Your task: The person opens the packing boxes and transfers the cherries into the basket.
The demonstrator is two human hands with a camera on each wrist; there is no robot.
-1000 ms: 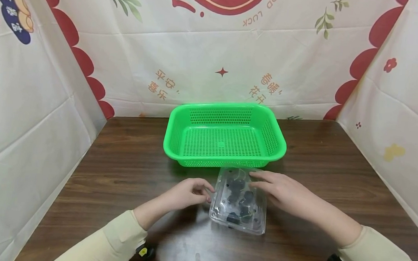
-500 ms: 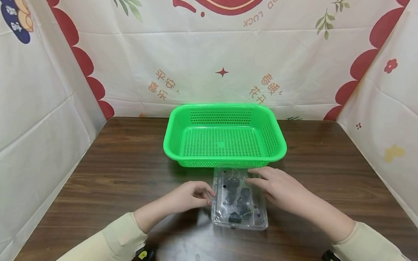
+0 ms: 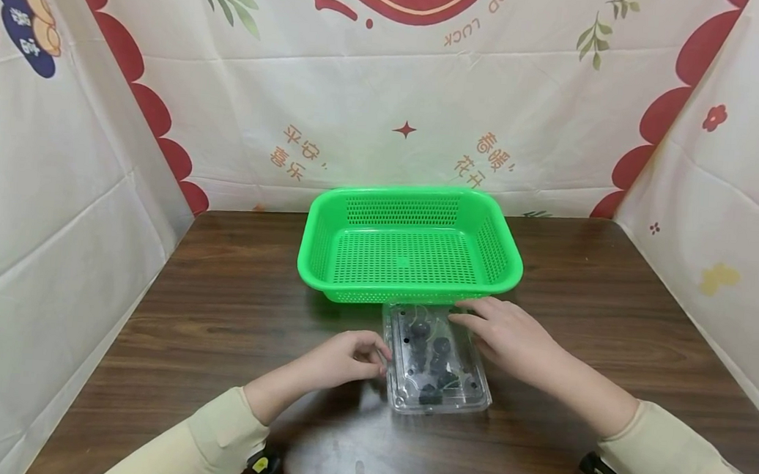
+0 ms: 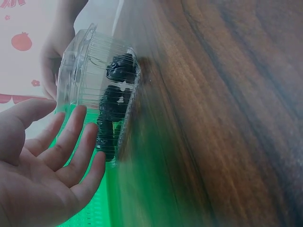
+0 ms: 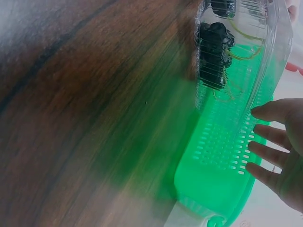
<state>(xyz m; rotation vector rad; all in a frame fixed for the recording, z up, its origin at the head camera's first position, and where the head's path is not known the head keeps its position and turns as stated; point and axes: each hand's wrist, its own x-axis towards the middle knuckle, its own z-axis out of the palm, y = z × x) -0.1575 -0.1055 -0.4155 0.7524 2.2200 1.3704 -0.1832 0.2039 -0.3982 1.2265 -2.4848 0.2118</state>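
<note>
A clear plastic clamshell box (image 3: 430,398) lies on the table, its lid down and its far end up against the green basket (image 3: 409,290). Shiny dark lumps (image 5: 215,52) with thin yellow-green strands show through its wall in the right wrist view. My left hand (image 3: 344,357) is at the box's left side, fingers loosely bent with the tips right at the wall. From the right, my right hand (image 3: 517,342) reaches over the lid's far right corner. Its fingers are spread in the right wrist view, with the fingertips (image 5: 258,112) close to the lid's edge.
The perforated basket holds nothing and stands near the back edge of the dark wooden table (image 3: 237,293). A printed white cloth (image 3: 363,89) hangs behind the table and along both sides. Dark straps (image 3: 264,464) sit at the sleeves.
The box has turned counterclockwise as seen from above: its near end swung right, its far end left. My right hand shifted slightly forward and left; my left hand stayed nearly in place.
</note>
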